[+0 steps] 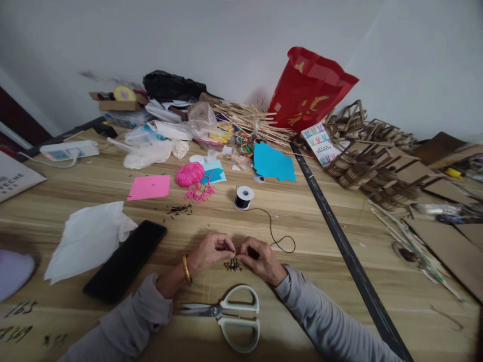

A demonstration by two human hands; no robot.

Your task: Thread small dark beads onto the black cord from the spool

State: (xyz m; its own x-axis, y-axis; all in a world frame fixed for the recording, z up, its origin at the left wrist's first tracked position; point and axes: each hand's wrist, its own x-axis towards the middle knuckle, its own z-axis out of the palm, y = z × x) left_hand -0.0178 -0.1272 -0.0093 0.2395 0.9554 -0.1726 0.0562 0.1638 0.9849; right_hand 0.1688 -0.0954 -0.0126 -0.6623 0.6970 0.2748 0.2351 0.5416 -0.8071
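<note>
My left hand (pixel 213 251), with a gold bangle at the wrist, pinches a small reddish bead (pixel 234 253) between thumb and fingertips. Close against it, my right hand (pixel 260 257) is closed in a pinch. A thin black cord (pixel 270 226) runs from a white-ended spool (pixel 244 197), loops on the table and disappears at my right hand; its end is hidden by the fingers. Just below the fingertips lies a little cluster of brown and dark beads (pixel 233 265). Nearer to me are scissors (pixel 237 314) with pale handles, blades pointing left.
A black phone (pixel 126 261) and white tissue (pixel 88 239) lie left. Further back are pink yarn (pixel 189 174), pink paper (pixel 150 187), short black bits (pixel 179 209) and blue sheets (pixel 274 162). A red bag (pixel 309 90) and small woven baskets (pixel 354 163) stand back right.
</note>
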